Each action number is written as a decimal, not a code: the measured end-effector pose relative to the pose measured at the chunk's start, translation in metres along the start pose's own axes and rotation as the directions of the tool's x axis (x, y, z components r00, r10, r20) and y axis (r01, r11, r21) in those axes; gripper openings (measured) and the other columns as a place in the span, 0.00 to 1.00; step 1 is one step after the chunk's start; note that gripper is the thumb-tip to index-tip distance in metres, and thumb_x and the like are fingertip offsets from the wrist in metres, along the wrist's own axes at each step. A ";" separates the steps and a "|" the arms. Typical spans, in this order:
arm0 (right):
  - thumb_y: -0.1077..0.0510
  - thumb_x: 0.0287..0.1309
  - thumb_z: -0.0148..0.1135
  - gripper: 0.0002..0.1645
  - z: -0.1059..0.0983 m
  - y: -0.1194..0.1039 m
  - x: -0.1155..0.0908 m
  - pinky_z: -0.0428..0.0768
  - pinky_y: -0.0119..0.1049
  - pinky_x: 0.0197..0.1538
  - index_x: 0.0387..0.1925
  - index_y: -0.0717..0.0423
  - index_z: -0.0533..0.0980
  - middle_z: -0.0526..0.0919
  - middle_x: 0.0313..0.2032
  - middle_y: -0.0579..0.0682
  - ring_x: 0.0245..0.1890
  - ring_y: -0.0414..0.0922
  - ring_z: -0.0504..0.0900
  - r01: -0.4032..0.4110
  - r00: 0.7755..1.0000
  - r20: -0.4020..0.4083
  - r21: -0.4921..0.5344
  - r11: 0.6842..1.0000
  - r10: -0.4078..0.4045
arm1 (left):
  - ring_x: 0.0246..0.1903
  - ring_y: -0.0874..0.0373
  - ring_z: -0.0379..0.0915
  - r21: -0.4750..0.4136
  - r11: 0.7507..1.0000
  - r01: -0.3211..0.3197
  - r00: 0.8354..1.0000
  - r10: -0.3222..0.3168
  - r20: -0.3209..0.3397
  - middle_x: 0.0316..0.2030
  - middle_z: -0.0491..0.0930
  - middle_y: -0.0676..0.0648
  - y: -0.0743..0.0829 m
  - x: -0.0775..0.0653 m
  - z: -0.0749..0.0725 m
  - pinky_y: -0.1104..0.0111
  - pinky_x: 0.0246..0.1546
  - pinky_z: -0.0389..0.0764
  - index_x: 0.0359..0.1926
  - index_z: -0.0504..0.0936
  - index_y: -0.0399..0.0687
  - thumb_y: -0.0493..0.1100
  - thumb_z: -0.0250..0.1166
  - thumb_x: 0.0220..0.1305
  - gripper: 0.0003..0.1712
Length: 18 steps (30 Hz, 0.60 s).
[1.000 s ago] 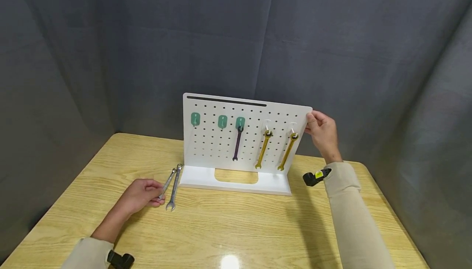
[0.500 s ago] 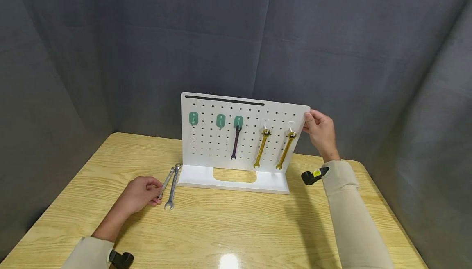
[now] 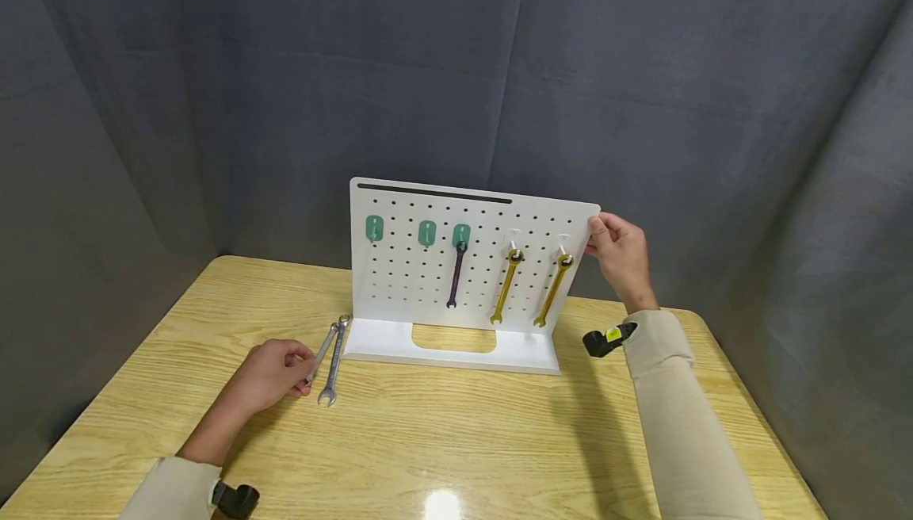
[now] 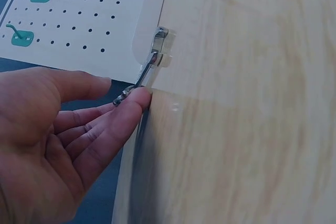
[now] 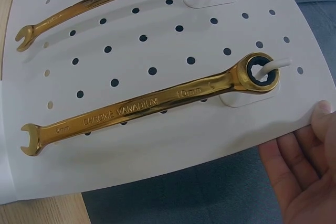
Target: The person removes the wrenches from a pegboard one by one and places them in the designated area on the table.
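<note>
On the table's left, my left hand (image 3: 274,377) has its thumb and fingers about the lower end of a small silver combination wrench (image 3: 326,349). In the left wrist view that wrench's end lies between thumb and index finger. A longer silver wrench (image 3: 335,365) rests beside it. My right hand (image 3: 622,258) grips the upper right edge of a white pegboard (image 3: 399,282), thumb in front, fingers behind. From its hooks hang a dark purple wrench (image 3: 456,278), a gold wrench (image 3: 506,290) and another gold wrench (image 5: 142,103), which is marked 10mm.
Two green hooks, one at far left (image 3: 374,228) and another beside it (image 3: 426,234), carry nothing. The pegboard's white base (image 3: 381,340) stands on the wooden table (image 3: 399,441). Grey curtains (image 3: 321,92) enclose the back and sides.
The view shifts slightly, so everything sits a little further left than a second ago. Both hands stay almost still, and the wrenches keep their places.
</note>
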State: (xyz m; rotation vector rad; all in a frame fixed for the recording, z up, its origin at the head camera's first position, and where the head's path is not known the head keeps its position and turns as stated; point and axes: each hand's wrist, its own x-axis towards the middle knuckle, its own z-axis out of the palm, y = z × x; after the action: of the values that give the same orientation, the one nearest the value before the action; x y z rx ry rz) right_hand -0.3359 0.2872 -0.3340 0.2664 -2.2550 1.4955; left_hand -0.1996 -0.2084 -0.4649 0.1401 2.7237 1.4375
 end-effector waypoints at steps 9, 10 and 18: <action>0.56 0.79 0.52 0.23 -0.001 0.000 0.000 0.85 0.34 0.52 0.61 0.70 0.77 0.83 0.55 0.65 0.47 0.43 0.87 -0.008 1.000 -0.008 -0.039 0.999 0.008 | 0.24 0.55 0.83 0.091 0.996 -0.007 1.000 0.007 0.002 0.26 0.83 0.47 0.007 -0.002 -0.003 0.64 0.23 0.82 0.49 0.83 0.28 0.41 0.60 0.77 0.16; 0.57 0.79 0.52 0.22 0.000 0.000 0.000 0.84 0.35 0.52 0.61 0.70 0.77 0.83 0.55 0.65 0.47 0.44 0.87 -0.008 1.000 -0.007 -0.041 0.999 0.008 | 0.24 0.55 0.82 0.098 0.995 -0.006 1.000 0.006 0.001 0.26 0.83 0.47 0.007 -0.002 -0.003 0.64 0.22 0.81 0.49 0.83 0.28 0.41 0.59 0.77 0.16; 0.56 0.78 0.52 0.23 0.001 -0.002 -0.001 0.84 0.37 0.53 0.62 0.70 0.77 0.83 0.55 0.66 0.45 0.40 0.86 -0.008 1.000 -0.004 -0.016 1.000 0.008 | 0.19 0.57 0.73 0.231 0.972 -0.040 0.996 0.057 -0.066 0.22 0.79 0.50 0.011 -0.001 -0.004 0.65 0.18 0.73 0.47 0.86 0.34 0.43 0.61 0.76 0.15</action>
State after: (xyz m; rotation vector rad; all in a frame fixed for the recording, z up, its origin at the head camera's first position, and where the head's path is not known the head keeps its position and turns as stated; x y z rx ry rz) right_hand -0.3343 0.2855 -0.3333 0.2497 -2.2662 1.4799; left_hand -0.1982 -0.2057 -0.4539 0.1691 2.9589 1.1535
